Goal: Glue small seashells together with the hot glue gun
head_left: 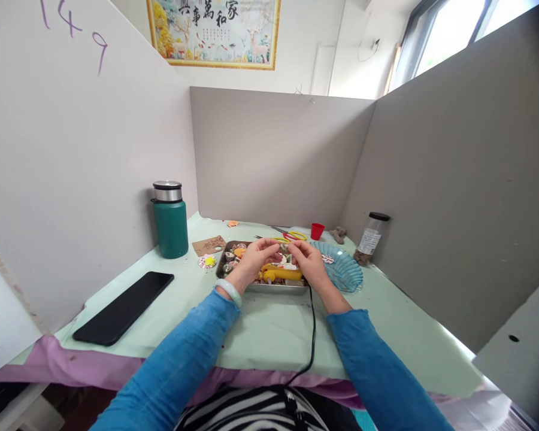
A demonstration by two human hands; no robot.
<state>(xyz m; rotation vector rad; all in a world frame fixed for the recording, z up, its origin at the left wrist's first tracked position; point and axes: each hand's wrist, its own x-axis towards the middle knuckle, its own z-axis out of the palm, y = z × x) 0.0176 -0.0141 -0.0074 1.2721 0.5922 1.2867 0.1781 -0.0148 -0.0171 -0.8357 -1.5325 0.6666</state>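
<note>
My left hand and my right hand meet over a metal tray filled with several small shells and craft pieces. The fingertips of both hands pinch one small piece between them; it is too small to name. A yellow glue gun lies in the tray under my hands, and its black cord runs toward me over the table's edge. A pale bangle sits on my left wrist.
A green flask stands at the left, a black phone lies nearer me. A blue glass dish, red cup, yellow scissors and a jar sit to the right. Grey partitions wall the desk.
</note>
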